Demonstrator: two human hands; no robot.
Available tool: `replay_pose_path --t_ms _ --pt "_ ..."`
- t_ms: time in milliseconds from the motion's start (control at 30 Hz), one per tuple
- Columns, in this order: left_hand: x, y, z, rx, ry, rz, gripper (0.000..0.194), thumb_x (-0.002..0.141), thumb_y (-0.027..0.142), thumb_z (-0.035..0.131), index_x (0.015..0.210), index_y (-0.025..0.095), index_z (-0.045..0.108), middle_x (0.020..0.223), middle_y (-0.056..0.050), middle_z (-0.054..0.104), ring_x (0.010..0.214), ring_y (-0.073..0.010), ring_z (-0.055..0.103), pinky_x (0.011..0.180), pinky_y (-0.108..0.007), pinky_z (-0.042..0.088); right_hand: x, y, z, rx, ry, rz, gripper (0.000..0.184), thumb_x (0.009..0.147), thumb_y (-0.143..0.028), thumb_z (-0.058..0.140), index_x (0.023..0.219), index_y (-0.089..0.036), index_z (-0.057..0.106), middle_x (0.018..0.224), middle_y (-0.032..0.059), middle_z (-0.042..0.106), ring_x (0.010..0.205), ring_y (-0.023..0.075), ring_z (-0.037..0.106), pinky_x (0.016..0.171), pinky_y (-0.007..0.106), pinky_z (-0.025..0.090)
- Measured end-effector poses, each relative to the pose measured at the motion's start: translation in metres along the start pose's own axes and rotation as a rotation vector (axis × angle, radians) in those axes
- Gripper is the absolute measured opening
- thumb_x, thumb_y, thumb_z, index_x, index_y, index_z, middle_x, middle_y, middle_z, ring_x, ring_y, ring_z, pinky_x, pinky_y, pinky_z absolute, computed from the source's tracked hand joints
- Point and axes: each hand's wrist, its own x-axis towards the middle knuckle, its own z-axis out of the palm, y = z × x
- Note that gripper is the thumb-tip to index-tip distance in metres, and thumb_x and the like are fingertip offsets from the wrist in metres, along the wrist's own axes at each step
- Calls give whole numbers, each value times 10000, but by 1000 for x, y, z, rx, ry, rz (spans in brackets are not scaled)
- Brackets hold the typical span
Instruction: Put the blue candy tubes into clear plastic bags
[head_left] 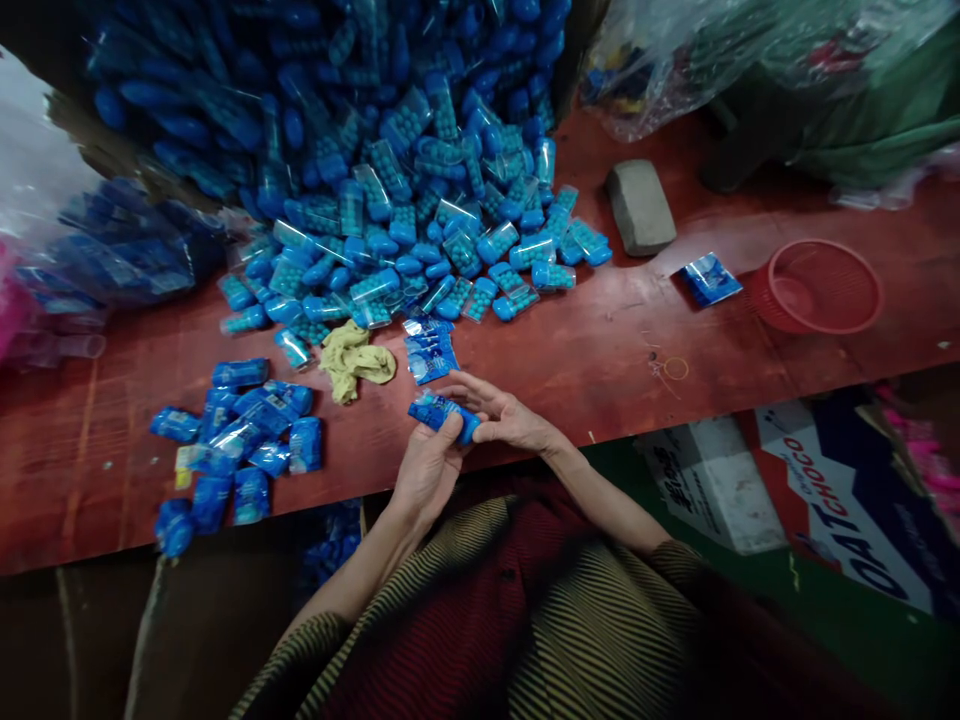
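Observation:
Near the table's front edge, my left hand is closed around a small bottle in a blue printed sleeve, its thumb lying along the side. My right hand touches the same bottle at its blue end, with the fingers bent over it; part of the grip is hidden. Just beyond lies a flat stack of blue printed sleeves. A crumpled yellow-green cloth rests to the left of the sleeves. Behind them spreads a big heap of clear bottles with blue caps and blue beads.
At the left lies a group of blue wrapped bottles. A grey block, a blue packet, a rubber band and a red basket are on the right. Printed cartons stand below the table edge.

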Motion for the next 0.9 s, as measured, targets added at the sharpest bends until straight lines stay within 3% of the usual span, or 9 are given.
replay_pose_path --t_ms 133,300,400,533,733,900 --pt "-2 -2 4 -8 -11 -25 309 667 270 768 917 134 646 784 -47 705 847 -194 677 862 -349 521 -2 -1 -1 -23 32 30 825 659 -245 779 1381 -337 389 1385 30 482 1297 192 413 1054 354 351" --pt "-4 2 2 -10 -97 -74 277 700 255 741 932 126 662 820 -83 723 894 -219 674 894 -378 503 -5 -3 0 -18 26 79 766 690 -256 752 1369 -335 409 1471 22 371 1204 174 498 926 255 454" --pt "-5 3 1 -41 -133 -97 259 694 225 743 929 143 672 882 -83 727 956 -226 660 914 -377 493 -6 -1 0 -8 30 92 776 695 -245 743 1382 -326 391 1405 24 460 1108 143 553 899 240 464" --pt "-6 -2 2 -82 -80 -59 237 667 231 767 873 150 683 854 -44 723 886 -192 674 884 -330 515 -6 -4 3 -58 59 67 722 698 -239 738 1354 -307 442 1259 12 577 1050 136 569 916 272 455" --pt "-4 -6 7 -126 41 -32 253 694 245 750 911 151 660 848 -20 708 750 -123 669 878 -308 519 -3 -7 7 -168 114 4 638 714 -249 720 1311 -308 503 1238 -1 580 1034 136 564 938 273 440" --pt "-4 -3 4 -88 16 -100 220 773 249 673 970 154 644 876 -46 714 833 -157 679 923 -350 490 -4 6 0 -129 160 67 701 738 -245 692 1374 -314 405 1191 -4 587 827 86 587 769 217 496"
